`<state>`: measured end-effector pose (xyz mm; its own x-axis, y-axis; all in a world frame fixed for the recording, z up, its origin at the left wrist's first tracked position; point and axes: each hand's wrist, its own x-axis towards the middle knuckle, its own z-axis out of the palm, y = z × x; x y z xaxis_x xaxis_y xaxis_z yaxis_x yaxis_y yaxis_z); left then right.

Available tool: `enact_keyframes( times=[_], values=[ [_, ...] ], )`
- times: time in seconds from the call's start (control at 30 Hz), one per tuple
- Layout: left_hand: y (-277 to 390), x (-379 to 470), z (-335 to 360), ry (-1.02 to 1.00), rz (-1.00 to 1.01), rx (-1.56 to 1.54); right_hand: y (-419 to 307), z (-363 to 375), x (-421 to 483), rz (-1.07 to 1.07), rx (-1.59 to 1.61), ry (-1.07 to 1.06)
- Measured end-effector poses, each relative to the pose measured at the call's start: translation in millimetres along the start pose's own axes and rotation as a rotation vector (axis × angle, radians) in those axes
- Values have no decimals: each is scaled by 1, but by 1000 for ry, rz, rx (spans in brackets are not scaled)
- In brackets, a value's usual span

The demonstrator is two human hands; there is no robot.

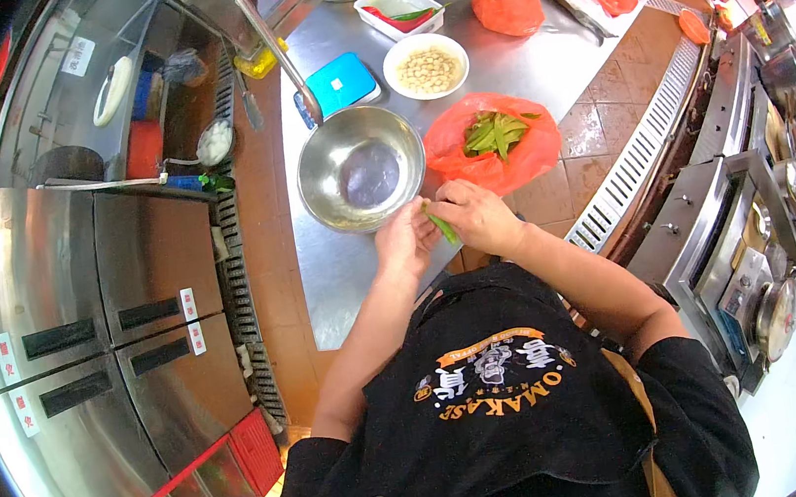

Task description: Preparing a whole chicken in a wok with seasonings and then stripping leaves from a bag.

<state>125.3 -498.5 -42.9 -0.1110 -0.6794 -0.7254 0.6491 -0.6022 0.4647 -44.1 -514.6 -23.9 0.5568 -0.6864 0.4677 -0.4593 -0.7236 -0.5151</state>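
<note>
Between my two hands is a green bean pod, held just in front of my apron. My left hand pinches its upper end with the fingertips. From the other side, my right hand grips the same pod, its fingers curled and partly hiding it. Just beyond my left hand stands a wide stainless steel bowl with bare metal showing inside. An orange-red plastic bag lies spread beyond my right hand, holding a heap of flat green pods.
The steel table carries a white bowl of small pale beans or nuts, a blue-topped scale, a white tray with red and green peppers, and tied red bags. Stoves stand right; a steel refrigerator left.
</note>
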Motion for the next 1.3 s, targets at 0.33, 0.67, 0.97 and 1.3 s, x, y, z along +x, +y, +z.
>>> enact_keyframes(
  times=[0.33, 0.67, 0.97, 1.3],
  values=[
    [81, 50, -60, 446, 757, 762, 15, -22, -37, 753, 923, 331],
    [20, 33, -137, 327, 154, -29, 42, -1, -33, 1090, 1035, -52],
    [14, -45, -241, 298, 135, -91, -47, 108, -8, 1012, 1221, -578],
    [71, -179, -491, 386, 261, -28, -179, 294, 36, 1186, 1209, -285]
  ],
)
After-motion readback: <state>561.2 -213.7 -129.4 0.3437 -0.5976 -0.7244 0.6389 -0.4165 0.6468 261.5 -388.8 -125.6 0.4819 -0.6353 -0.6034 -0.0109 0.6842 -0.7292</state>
